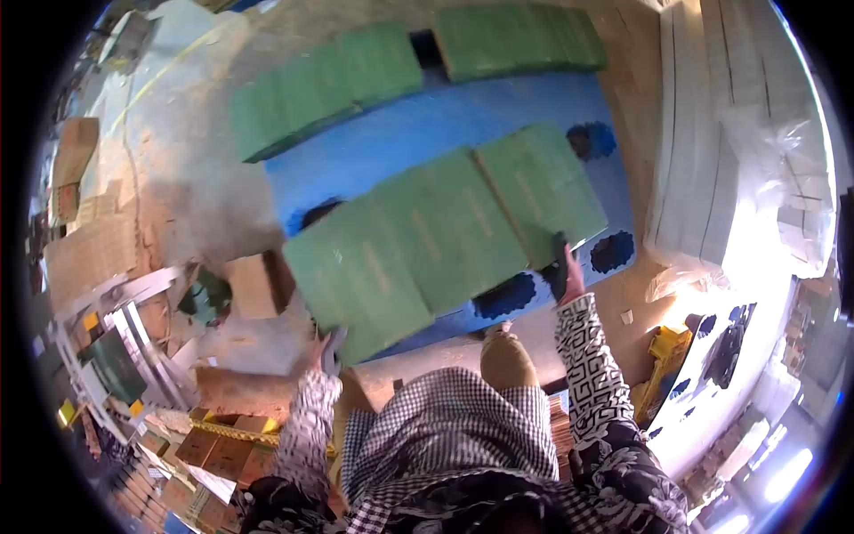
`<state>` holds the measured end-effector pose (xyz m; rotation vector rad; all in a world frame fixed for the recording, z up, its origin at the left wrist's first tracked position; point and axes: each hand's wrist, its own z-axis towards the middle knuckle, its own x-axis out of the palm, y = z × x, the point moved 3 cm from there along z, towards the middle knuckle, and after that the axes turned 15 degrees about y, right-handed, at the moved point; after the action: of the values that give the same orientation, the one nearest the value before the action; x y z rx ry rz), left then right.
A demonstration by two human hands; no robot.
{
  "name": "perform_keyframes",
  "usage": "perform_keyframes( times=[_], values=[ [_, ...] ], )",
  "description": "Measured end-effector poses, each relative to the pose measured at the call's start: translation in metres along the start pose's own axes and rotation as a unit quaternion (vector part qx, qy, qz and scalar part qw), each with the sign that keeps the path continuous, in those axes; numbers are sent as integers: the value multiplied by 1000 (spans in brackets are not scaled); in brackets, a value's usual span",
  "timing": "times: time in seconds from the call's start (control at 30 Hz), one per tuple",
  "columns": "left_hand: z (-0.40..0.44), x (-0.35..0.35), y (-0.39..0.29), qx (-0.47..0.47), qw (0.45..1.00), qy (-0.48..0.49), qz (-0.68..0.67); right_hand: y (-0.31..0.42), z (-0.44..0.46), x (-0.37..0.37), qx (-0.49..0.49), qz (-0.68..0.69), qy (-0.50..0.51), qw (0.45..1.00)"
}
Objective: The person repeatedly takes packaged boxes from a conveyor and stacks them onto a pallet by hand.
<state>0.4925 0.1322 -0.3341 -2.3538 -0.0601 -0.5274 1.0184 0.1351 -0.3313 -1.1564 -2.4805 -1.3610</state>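
In the head view, a row of green boxes (427, 240) is held between my two hands, tilted over a blue plastic pallet (400, 125). My left hand (318, 354) grips the near left corner of the row, with a dark pad (333, 349) between palm and box. At the near right edge, my right hand (572, 274) grips the row, also against a dark pad (559, 267). Whether the row touches the pallet, I cannot tell. Further rows of green boxes (329, 89) stand along the pallet's far side, with a dark gap between two groups.
White wrapped stacks (712, 151) rise at the right. A brown carton (254, 287) and a crumpled green piece (205, 297) lie at the left. A frame with a green panel (116, 367) stands lower left, near several brown boxes (218, 449). A yellow object (667, 351) is at lower right.
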Motion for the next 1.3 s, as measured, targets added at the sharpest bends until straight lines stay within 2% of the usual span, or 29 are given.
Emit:
perform_keyframes(
  times=[0.03,0.07,0.1,0.13,0.17,0.2,0.23,0.27,0.33,0.37,0.43,0.53,0.6,0.63,0.7,0.73,0.77,0.8,0.87,0.9,0.97,1.0,1.03,1.07,1.1,1.13,1.2,1.23,1.3],
  values=[
    [47,14,14,-32,992,-18,-118,8,12,-31,0,-16,21,1000],
    [90,64,-13,2,988,55,-144,17,35,-56,-17,-4,-10,1000],
    [141,82,-11,-5,992,90,-85,27,65,-81,-27,-1,-3,1000],
    [204,81,10,63,988,139,12,39,96,-93,-38,27,10,999],
    [250,106,13,52,990,117,-64,41,139,-125,-44,78,69,994],
    [307,107,25,41,987,149,-43,47,178,-139,-54,98,127,986],
    [358,110,38,47,979,178,-93,50,218,-155,-38,132,123,983],
    [363,147,15,-73,992,102,17,49,239,-164,-22,166,116,979],
    [428,160,9,-104,960,76,247,41,281,-182,-19,107,49,993],
    [471,139,33,-19,923,128,361,41,298,-188,-20,79,17,997],
    [487,150,34,57,954,169,242,52,311,-195,-31,41,17,999],
    [518,172,31,87,986,109,94,85,340,-204,-27,67,46,996],
    [522,204,13,71,988,65,118,104,361,-201,-13,34,43,998],
    [549,193,22,117,982,130,75,107,366,-198,-33,38,33,998],
    [551,210,20,78,987,109,86,111,377,-185,-73,44,15,996],
    [535,234,14,72,989,110,63,111,378,-178,-74,75,-63,992],
    [518,243,13,63,991,111,38,102,382,-188,-91,86,-2,992],
    [517,227,28,142,971,137,133,86,386,-213,-106,95,61,988],
    [469,218,30,122,983,58,126,53,347,-205,-102,151,182,966],
    [438,193,35,272,866,-72,413,29,305,-189,-80,188,263,943],
    [362,134,63,170,920,-127,330,-33,237,-160,-21,197,368,909],
    [319,100,70,98,943,-146,283,-74,200,-155,42,204,261,943],
    [269,70,65,55,943,-176,277,-105,156,-119,166,147,48,974],
    [202,56,27,21,924,-209,320,-145,121,-80,211,173,190,943],
    [141,16,0,67,880,-266,387,-189,84,-38,266,290,346,851],
    [86,-18,-27,113,831,-304,451,-230,49,-2,439,296,377,760],
    [-19,-68,-95,154,731,-379,546,-283,-21,81,521,248,255,776],
    [-78,-88,-144,149,679,-430,577,-307,-60,136,429,201,113,874],
    [-178,-141,-237,157,470,-488,719,-341,-101,261,496,291,237,783]
  ],
)
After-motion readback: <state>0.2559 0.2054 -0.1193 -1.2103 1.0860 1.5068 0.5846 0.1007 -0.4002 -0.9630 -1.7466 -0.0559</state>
